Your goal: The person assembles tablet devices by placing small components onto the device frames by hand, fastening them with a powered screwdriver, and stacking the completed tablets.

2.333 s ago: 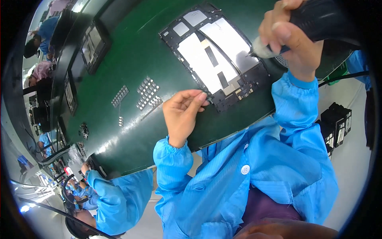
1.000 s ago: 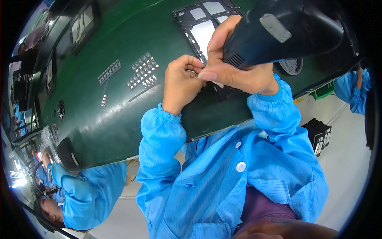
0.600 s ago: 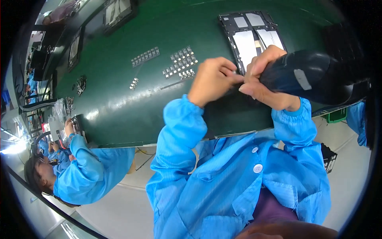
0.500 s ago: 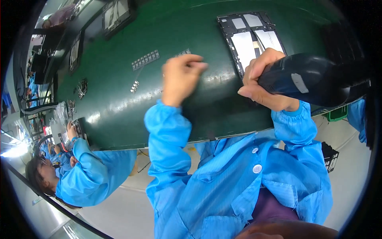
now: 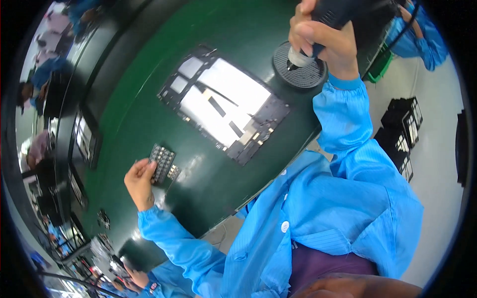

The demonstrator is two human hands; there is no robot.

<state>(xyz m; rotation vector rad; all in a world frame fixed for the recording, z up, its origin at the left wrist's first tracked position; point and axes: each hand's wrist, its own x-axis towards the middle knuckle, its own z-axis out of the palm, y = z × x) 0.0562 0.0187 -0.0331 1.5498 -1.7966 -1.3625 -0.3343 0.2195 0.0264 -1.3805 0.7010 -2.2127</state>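
Head view showed my right hand (image 5: 323,42) gripping the electric screwdriver (image 5: 335,10) over a round dish (image 5: 299,74); left hand (image 5: 140,183) fingered the small grid tray (image 5: 162,164).

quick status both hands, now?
Left hand: fingers on the small dark tray of metal parts; grip cannot be told.
Right hand: closed around the dark power screwdriver.

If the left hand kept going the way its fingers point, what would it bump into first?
The left hand points at the small grey parts laid in rows on the green belt; its fingertips seem already on them, though depth is unclear.
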